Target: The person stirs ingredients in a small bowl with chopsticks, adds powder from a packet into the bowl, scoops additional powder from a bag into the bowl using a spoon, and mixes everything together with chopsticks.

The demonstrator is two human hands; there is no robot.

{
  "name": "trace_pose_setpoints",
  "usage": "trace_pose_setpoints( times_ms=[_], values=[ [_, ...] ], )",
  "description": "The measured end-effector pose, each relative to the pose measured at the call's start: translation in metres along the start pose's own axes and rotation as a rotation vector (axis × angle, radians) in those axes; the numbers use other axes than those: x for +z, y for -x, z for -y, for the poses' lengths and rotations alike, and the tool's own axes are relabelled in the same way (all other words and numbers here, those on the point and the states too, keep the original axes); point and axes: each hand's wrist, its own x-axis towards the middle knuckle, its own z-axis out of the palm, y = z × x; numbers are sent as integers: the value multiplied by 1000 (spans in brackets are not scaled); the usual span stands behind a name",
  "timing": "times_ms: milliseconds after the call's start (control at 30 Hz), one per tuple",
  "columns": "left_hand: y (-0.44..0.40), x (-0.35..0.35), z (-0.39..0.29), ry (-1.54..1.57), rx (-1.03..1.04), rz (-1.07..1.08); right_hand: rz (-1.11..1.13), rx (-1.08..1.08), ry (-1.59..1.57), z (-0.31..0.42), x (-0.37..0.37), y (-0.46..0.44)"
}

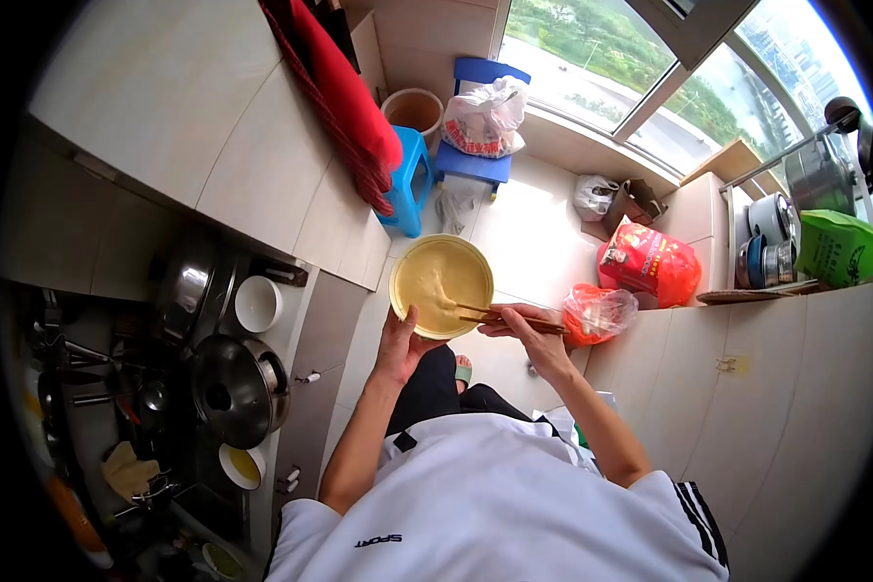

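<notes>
1 bowl [394,282] of yellow mixture [425,278] is being held above the floor [524,223] by the left hand [398,344], its thumb being set at the rim, its fingers being curled underneath. 2 chopsticks [474,319] are being gripped by the right hand's [531,335] closed fingers, their tips being dipped in the mixture. The bowl is being judged rigid, fairly heavy and spillable, best being supported from below; the chopsticks, light and stiff, best being pinched toward their upper ends.

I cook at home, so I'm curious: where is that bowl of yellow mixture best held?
The bowl is probably best cradled from its near left side, thumb at the rim, fingers beneath, as the left hand does: it is round, shows no handle, and the chopsticks enter from the right.
</notes>
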Motion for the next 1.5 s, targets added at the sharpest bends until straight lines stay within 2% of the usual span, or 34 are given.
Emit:
trace_pose_setpoints(
  times_ms=[33,100,167,233,300,367,433,500,533,567,633,700,767,833,867,967,1033,1100,1167,1233,1300,1333,1367,1433,1500],
  values=[
    [-17,5,-2,7,-7,-2,-8,43,-3,11,-9,-14],
    [-51,15,-5,4,5,-11,-148,-62,-76,9,-33,-55],
    [-85,22,-12,3,3,-12,-6,30,-24,8,-37,-80],
    [-120,27,-19,8,-7,-5,-46,88,-49,24,-53,-113],
    [-152,32,-25,-3,-2,-9,-205,-26,-75,30,-71,-152],
    [-185,38,-31,-3,2,-13,-9,48,3,35,-72,-173],
    [-216,37,-35,3,2,-23,-6,81,-4,53,-81,-203],
    [-242,36,-39,-5,-6,-36,-199,1,-23,55,-95,-238],
    [-256,36,-40,-1,-8,-45,-104,29,76,60,-89,-243],
    [-269,37,-44,1,-9,-53,22,90,16,55,-89,-251],
    [-292,36,-48,6,-15,-49,-40,104,-4,66,-99,-277],
    [-309,36,-50,17,-16,-60,-195,55,-17,60,-109,-307],
    [-331,34,-52,38,-18,-85,60,108,48,52,-112,-323],
    [-353,28,-49,37,-2,-97,-27,86,-42,55,-122,-352],
    [-361,25,-48,34,2,-107,-145,50,-50,53,-127,-368],
    [-389,20,-42,59,0,-161,126,186,15,39,-137,-389],
    [-406,15,-38,62,8,-179,-18,125,10,41,-154,-419],
    [-423,13,-31,88,8,-199,17,100,97,33,-160,-442],
    [-438,12,-26,129,11,-217,211,238,86,37,-162,-449],
    [-451,8,-22,119,3,-236,-14,165,12,29,-175,-475],
    [-467,6,-16,122,2,-250,127,132,181,22,-178,-481],
    [-474,4,-14,126,4,-257,240,12,259,26,-173,-479],
    [-480,2,-11,132,5,-266,373,-238,636,37,-174,-485],
    [-492,-4,-4,150,8,-239,536,-469,819,37,-170,-494],
    [-504,-8,6,177,2,-226,725,-644,1171,25,-170,-508]
  ],
)
